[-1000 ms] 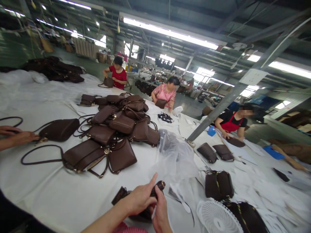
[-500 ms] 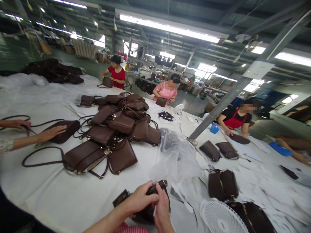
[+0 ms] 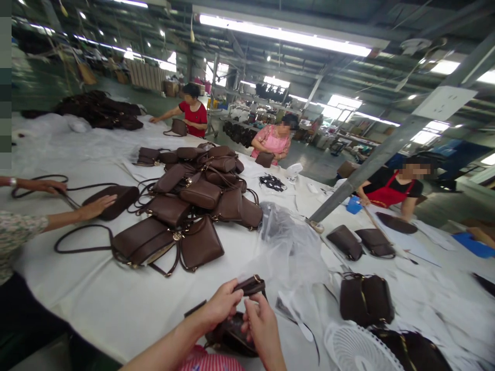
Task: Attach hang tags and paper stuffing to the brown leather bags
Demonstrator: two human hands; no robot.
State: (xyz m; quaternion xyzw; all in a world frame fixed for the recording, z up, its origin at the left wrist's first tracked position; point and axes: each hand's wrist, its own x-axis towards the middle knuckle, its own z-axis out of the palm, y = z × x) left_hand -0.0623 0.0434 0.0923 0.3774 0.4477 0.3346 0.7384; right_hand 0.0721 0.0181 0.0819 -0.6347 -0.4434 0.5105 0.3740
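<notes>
My left hand (image 3: 224,304) pinches a folded dark brown strap (image 3: 249,285) with a gold-coloured buckle, at the lower middle of the view. Just right of it my right hand (image 3: 258,315) is raised below the strap, its fingers curled; whether something thin is between them is too small to tell. Beneath both hands a dark brown bag (image 3: 232,335) lies at the table's near edge, partly hidden by my hands and forearm.
A pile of brown bags (image 3: 201,195) covers the table's middle, beside clear plastic (image 3: 290,247). A white fan (image 3: 361,350) stands at the lower right near dark bags (image 3: 365,299). A metal post (image 3: 359,175) slants upward. Another person's hand (image 3: 96,206) rests on a bag at left.
My hands have moved apart, and the strap now shows lengthwise in my left hand. The scene has shifted right in view. The far person in red has stretched an arm out to the left.
</notes>
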